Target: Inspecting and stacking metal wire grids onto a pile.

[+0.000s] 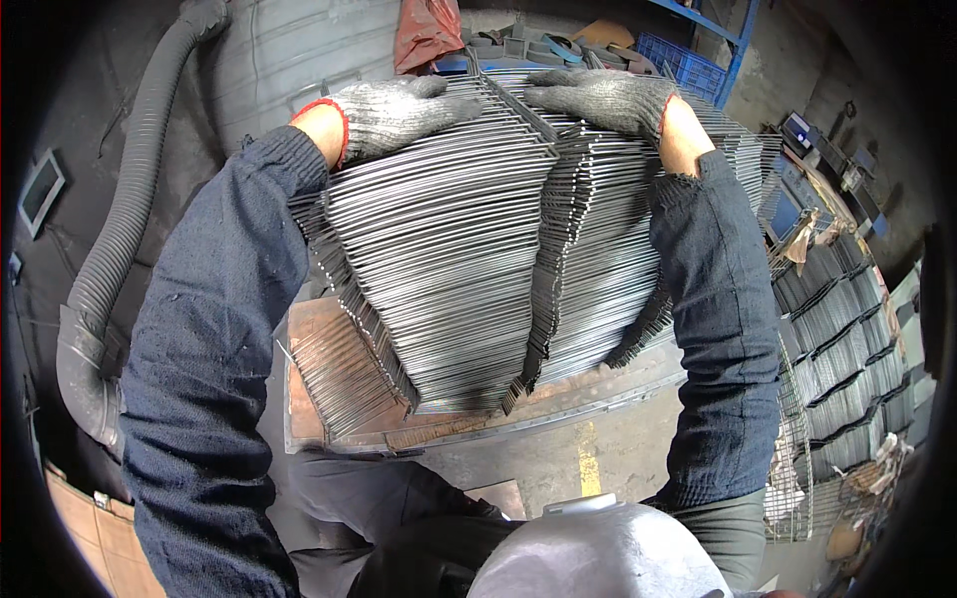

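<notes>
Tall stacks of thin metal rods or wire racks (449, 249) stand before me, their bent ends lined up in dark, jagged columns. My left hand (404, 115), in a grey knit glove with a red cuff edge, lies on the top left of the nearest stack, fingers stretched toward the middle. Across from it, my right hand (603, 100), gloved the same way, rests on top of the neighbouring stack (608, 229) with its fingers extended inward. Both hands lie against the upper rods without wrapping round anything visible. Their undersides are hidden.
A brown board (309, 319) lies under the stacks. A ribbed grey duct (150, 159) runs down the left. Beyond are a red bag (427, 35) and a blue crate (683, 68). More metal stacks (842, 339) stand at right. A pale rounded object (598, 558) fills the bottom.
</notes>
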Motion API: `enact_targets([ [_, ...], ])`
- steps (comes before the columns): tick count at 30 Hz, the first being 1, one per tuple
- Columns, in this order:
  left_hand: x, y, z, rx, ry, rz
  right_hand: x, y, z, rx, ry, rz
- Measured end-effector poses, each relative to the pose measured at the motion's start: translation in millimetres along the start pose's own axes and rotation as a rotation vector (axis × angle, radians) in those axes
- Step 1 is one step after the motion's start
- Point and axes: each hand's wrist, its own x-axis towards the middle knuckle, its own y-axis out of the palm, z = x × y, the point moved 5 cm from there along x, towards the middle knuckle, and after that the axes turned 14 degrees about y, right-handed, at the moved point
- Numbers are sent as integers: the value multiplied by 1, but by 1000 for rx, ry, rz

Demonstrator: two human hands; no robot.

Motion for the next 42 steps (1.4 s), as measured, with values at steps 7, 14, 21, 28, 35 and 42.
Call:
enact_targets([
  [7, -8, -20, -6, -319, -228, -4, -3, -7, -1, 243, 116, 167],
  [14, -23, 8, 15, -73, -101, 16, -6, -2, -12, 360, 266, 148],
  [21, -20, -6, 0, 9, -72, -45, 1, 4, -13, 285, 257, 199],
  [28, -15, -24, 2, -424, -279, -93, -21, -7, -31, 538, 387, 38],
  [35, -16, -5, 13, -380, -226, -45, -5, 7, -27, 361, 314, 159],
  [42, -8, -2, 10, -285, -145, -25, 2, 15, -31, 339, 280, 104],
])
